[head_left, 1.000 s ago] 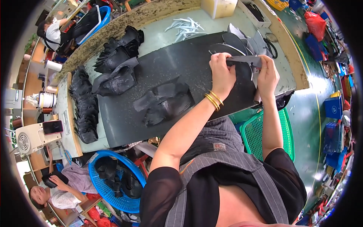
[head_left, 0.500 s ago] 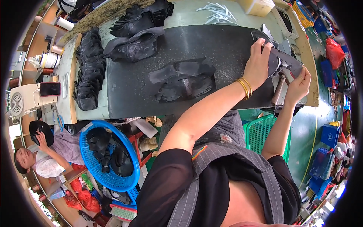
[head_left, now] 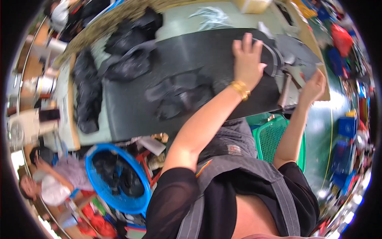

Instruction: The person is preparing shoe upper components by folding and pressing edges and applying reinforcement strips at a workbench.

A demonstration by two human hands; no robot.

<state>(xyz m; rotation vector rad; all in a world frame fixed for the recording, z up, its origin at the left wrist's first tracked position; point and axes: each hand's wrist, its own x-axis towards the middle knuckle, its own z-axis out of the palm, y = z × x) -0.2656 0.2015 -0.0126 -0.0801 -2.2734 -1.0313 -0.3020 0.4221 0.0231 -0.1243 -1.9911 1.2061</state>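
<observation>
My left hand [head_left: 248, 61] is spread over the far right of a black work board [head_left: 131, 103], its fingers apart and nothing held. Just right of it lies a curved dark piece with a pale edge [head_left: 273, 57]. My right hand [head_left: 313, 87], at the table's right edge, pinches the near corner of a flat dark grey sheet piece [head_left: 298, 53]. Between the hands rests a tool with a wooden handle [head_left: 285, 91], its head partly covered. Soft black pieces [head_left: 185, 89] lie in a small pile mid-board; motion blur softens their outlines.
Stacked black pieces [head_left: 87, 91] line the table's left side, with more piles [head_left: 129, 59] behind. Pale strips [head_left: 211, 18] lie at the back. A blue basket [head_left: 89, 175] holds black pieces below left; a green basket [head_left: 262, 139] stands below right. Another person [head_left: 55, 185] sits at left.
My left hand has come off the grey piece, moving left and spreading its fingers. The right hand keeps its pinch on the piece, which now shows more of its surface. The whole view has shifted slightly.
</observation>
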